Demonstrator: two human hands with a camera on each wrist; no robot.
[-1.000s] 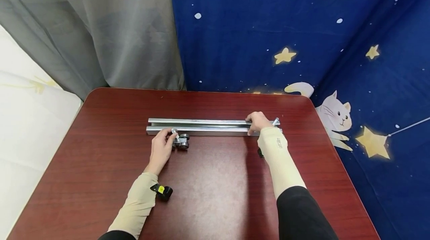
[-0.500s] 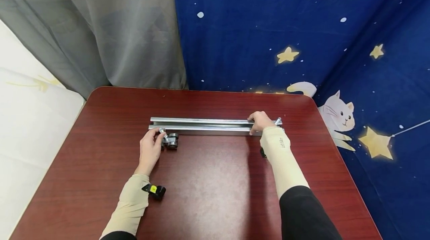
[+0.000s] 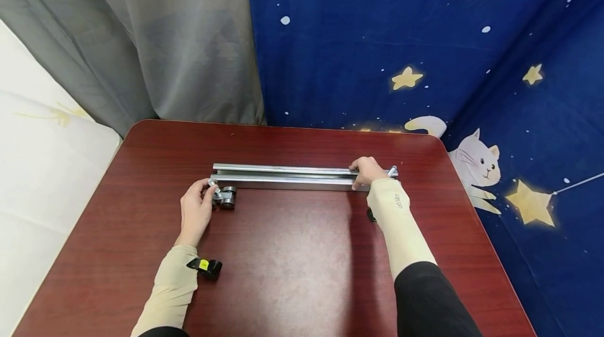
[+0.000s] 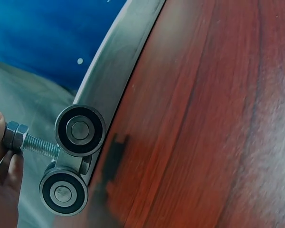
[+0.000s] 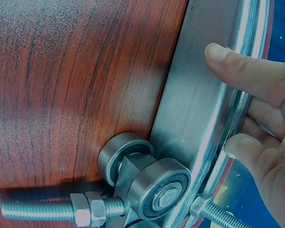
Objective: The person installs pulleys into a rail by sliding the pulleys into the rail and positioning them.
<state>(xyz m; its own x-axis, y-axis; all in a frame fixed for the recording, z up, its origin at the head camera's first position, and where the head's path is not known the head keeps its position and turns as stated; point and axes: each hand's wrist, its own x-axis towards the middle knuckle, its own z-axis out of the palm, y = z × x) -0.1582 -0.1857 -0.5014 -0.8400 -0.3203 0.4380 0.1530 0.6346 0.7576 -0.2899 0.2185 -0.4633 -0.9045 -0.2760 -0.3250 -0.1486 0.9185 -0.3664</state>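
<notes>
A U-shaped metal rail (image 3: 283,182), slot upward, lies across the table. My left hand (image 3: 194,214) pinches the nuts (image 4: 15,136) on the threaded bolt of a roller trolley (image 3: 225,197). Its bearing wheels (image 4: 80,129) are in front of the rail's left end; whether they touch the rail I cannot tell. My right hand (image 3: 369,171) grips the rail near its right end, thumb on the front wall. Beside that end, another roller trolley (image 5: 159,190) stands in the right wrist view, mostly hidden by my sleeve in the head view. A bolt (image 3: 392,170) sticks up from the slot there.
The dark red wooden table (image 3: 292,263) has rounded far corners. Behind it hang a grey curtain (image 3: 198,49) and a blue starry curtain (image 3: 340,54). White cloth (image 3: 52,185) lies along the left side.
My left hand has moved left with the trolley, from in front of the rail toward its left end. The right hand keeps its grip on the rail.
</notes>
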